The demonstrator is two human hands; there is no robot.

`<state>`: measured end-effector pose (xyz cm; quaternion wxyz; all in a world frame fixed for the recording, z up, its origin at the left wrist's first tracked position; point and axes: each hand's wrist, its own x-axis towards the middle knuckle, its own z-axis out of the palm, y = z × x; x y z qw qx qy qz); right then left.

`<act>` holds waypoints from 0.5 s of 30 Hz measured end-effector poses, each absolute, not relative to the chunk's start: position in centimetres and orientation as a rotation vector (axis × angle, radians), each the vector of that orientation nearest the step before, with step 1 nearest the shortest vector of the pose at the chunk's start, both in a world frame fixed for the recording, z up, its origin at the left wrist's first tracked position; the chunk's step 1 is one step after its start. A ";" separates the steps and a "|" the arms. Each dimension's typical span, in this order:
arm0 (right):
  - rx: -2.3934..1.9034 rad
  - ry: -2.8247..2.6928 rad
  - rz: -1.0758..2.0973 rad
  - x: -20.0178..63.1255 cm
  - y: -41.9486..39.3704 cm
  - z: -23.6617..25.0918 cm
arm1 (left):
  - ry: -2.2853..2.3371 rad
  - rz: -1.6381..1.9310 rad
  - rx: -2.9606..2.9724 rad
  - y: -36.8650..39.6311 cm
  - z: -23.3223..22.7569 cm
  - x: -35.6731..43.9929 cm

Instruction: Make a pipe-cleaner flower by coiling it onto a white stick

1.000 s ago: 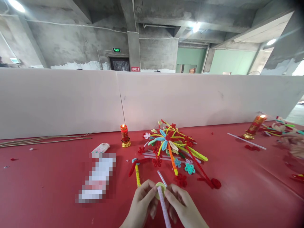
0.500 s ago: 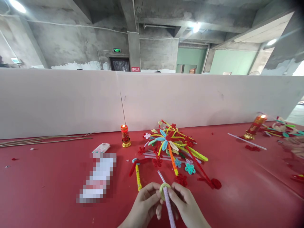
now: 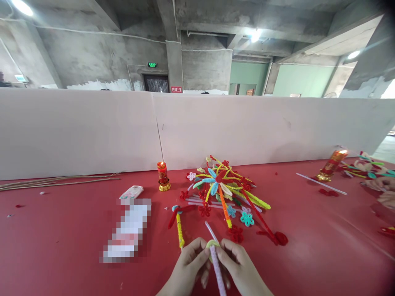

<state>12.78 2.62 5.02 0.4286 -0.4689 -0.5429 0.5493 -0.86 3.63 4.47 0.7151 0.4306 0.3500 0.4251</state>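
Note:
My left hand [image 3: 194, 263] is closed, pinching the left side of a pale yellow-green fuzzy ring [image 3: 212, 243]. On the other side, my right hand [image 3: 236, 261] is closed with thumb and fingers at the ring's right edge. A lilac fuzzy stem [image 3: 218, 273] runs from the ring down toward me between both hands. Whether the two are joined is hidden by my fingertips. Just beyond the ring, a clear stick [image 3: 210, 230] points away from me. A yellow wrapped stem [image 3: 180, 232] with red and blue petals lies left of my hands.
Ahead lies a pile of pipe-cleaner flowers [image 3: 219, 181]. A lit red candle [image 3: 162, 174] stands left of it, another lit candle [image 3: 333, 164] far right. A blurred packet [image 3: 128, 232] and thin sticks [image 3: 61, 181] lie left. Another person's hands [image 3: 382, 191] are at the right edge.
The ring has turned slightly and sits more covered by my fingers. Both hands have barely shifted. The other person's hands at the right have moved a little.

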 end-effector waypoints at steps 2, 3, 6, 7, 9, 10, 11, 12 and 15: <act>-1.172 -1.367 1.372 12.7 2.6 4.8 | 0.815 0.944 1.003 3.6 4.2 -1.0; -1.172 -1.368 1.374 12.7 2.6 4.8 | 0.829 0.944 1.018 3.6 4.1 -1.0; -1.180 -1.354 1.370 12.7 2.5 4.9 | 0.840 0.935 1.049 3.6 3.8 -0.9; -1.186 -1.342 1.365 12.7 2.5 5.0 | 0.837 0.921 1.072 3.6 3.8 -0.9; -1.197 -1.310 1.366 12.8 2.6 5.2 | 0.834 0.887 1.130 3.5 4.0 -0.8; -1.196 -1.299 1.377 12.8 2.6 5.2 | 0.840 0.877 1.160 3.4 4.1 -0.7; -1.190 -1.293 1.390 12.8 2.6 5.2 | 0.850 0.875 1.184 3.4 4.3 -0.7; -1.177 -1.297 1.404 12.8 2.6 5.1 | 0.862 0.882 1.200 3.3 4.5 -0.7; -1.119 -1.339 1.431 12.7 2.5 4.9 | 0.910 0.920 1.223 3.2 4.8 -0.8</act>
